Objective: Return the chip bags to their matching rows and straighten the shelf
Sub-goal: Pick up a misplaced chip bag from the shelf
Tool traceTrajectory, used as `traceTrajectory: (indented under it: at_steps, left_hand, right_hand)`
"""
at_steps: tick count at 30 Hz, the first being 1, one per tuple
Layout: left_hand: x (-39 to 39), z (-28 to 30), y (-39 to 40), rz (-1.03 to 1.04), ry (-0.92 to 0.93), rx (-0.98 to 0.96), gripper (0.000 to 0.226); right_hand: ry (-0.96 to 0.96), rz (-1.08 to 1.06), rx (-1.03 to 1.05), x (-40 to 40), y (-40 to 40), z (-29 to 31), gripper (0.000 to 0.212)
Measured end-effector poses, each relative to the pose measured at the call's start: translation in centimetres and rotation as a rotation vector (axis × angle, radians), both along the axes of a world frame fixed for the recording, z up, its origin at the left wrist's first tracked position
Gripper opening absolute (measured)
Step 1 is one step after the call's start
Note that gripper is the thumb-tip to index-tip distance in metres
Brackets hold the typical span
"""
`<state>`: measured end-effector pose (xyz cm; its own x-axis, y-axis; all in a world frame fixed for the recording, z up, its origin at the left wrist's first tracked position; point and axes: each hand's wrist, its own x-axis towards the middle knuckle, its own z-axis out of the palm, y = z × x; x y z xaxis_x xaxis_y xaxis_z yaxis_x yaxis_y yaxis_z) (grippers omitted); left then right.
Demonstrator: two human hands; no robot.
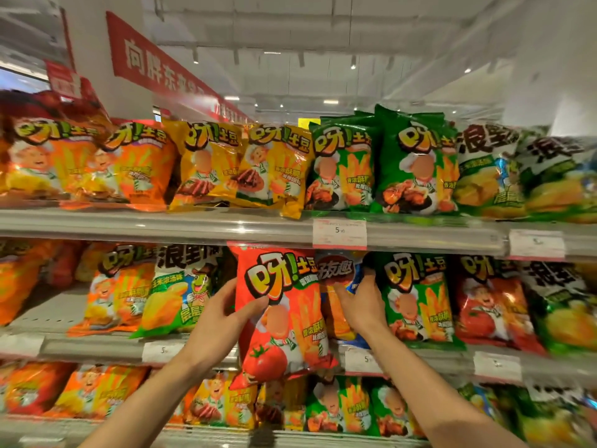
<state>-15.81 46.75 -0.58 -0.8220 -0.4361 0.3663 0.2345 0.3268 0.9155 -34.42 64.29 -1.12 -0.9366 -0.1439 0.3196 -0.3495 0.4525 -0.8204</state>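
My left hand [223, 313] grips the left edge of a red tomato chip bag [284, 305], held upright in front of the middle shelf [97, 347]. My right hand [361, 305] reaches behind that bag and touches a blue-and-orange bag [337, 286] standing on the middle shelf, fingers curled at its right side. A green bag [416, 299] stands just right of my right hand, with another red tomato bag [491, 302] beyond it. On the left of the middle shelf stand an orange bag [119, 289] and a white-green bag [181, 289].
The top shelf [161, 224] holds rows of orange, yellow, green and white-green bags. The bottom shelf carries orange, yellow and green bags [342, 405]. Price tags [339, 234] hang on the shelf rails. A red banner [155, 66] hangs overhead.
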Motion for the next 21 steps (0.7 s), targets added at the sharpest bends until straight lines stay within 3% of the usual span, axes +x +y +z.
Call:
traceTrajectory:
  at_steps: [9, 17, 21]
  left_hand:
    - [1.7, 0.4, -1.0, -0.022, 0.012, -0.008, 0.024]
    - [1.5, 0.4, -1.2, -0.006, 0.006, -0.043, 0.026]
    - [0.2, 0.4, -0.4, 0.027, -0.002, -0.061, 0.028]
  right_hand:
    - [0.162, -0.078, -0.056, -0.1, 1.3, 2.1, 0.052]
    - [0.109, -0.033, 0.023, 0.8, 5.4, 2.7, 0.078]
    - [0.093, 0.035, -0.013, 1.7, 9.5, 2.2, 0.067]
